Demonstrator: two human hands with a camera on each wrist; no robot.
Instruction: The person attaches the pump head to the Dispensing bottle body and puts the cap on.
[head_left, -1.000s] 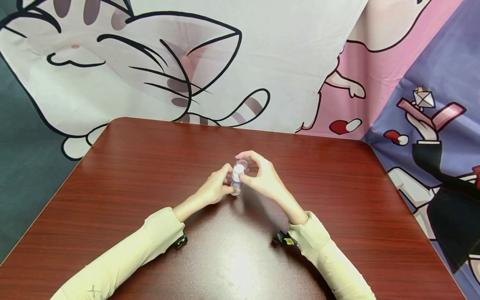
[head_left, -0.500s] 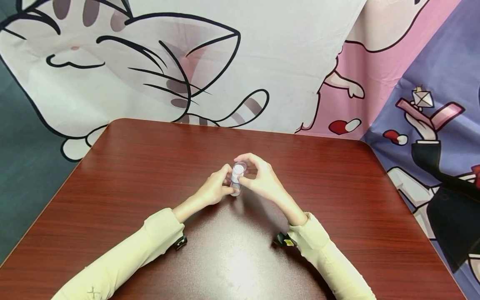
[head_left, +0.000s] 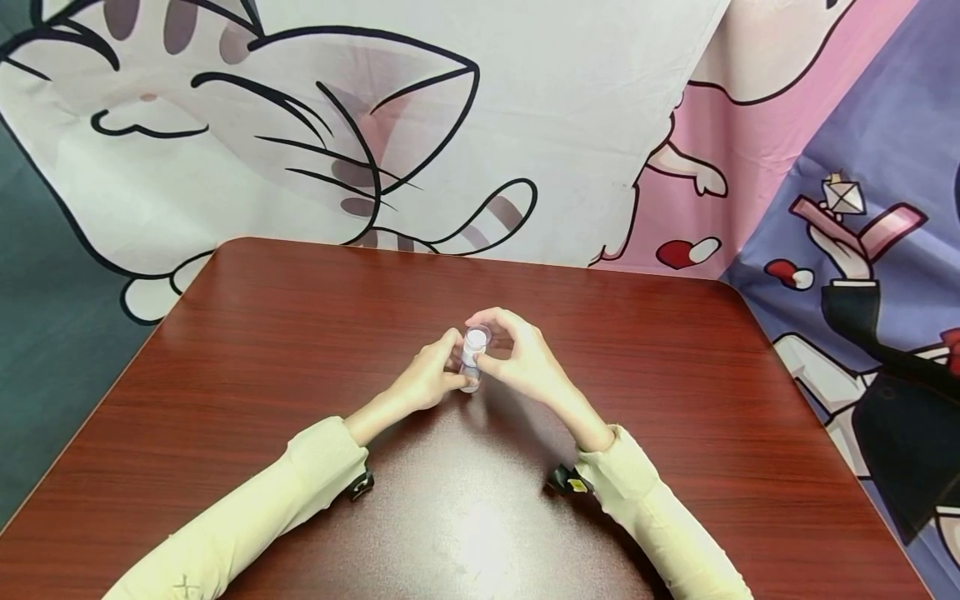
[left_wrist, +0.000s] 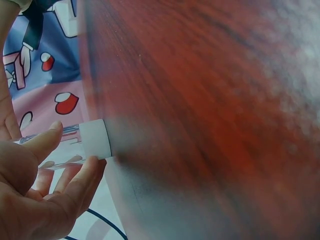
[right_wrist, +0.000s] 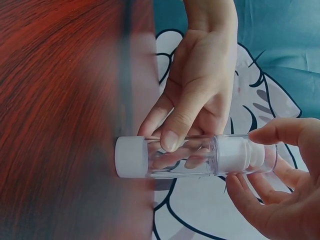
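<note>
A clear pump bottle [right_wrist: 185,170] with a white base [right_wrist: 131,157] stands upright on the table. My left hand [head_left: 426,375] holds its see-through body low down, thumb on the near side and fingers behind. In the right wrist view, a transparent cap [right_wrist: 272,160] surrounds the white pump head [right_wrist: 235,152] and its lower rim is right at the bottle's collar. My right hand [head_left: 521,354] pinches this cap between thumb and fingers. From the left wrist, the white base [left_wrist: 95,139] shows beside my left fingertips, close to the wood.
The reddish-brown wooden table [head_left: 300,300] spreads out on every side of the hands. Behind it hangs a cartoon-printed cloth [head_left: 570,125]. A small dark wrist device [head_left: 566,479] sits at the right cuff, near the tabletop.
My right hand has come down slightly with the cap, which now sits lower over the pump head. The left hand keeps its hold and the bottle stays in place.
</note>
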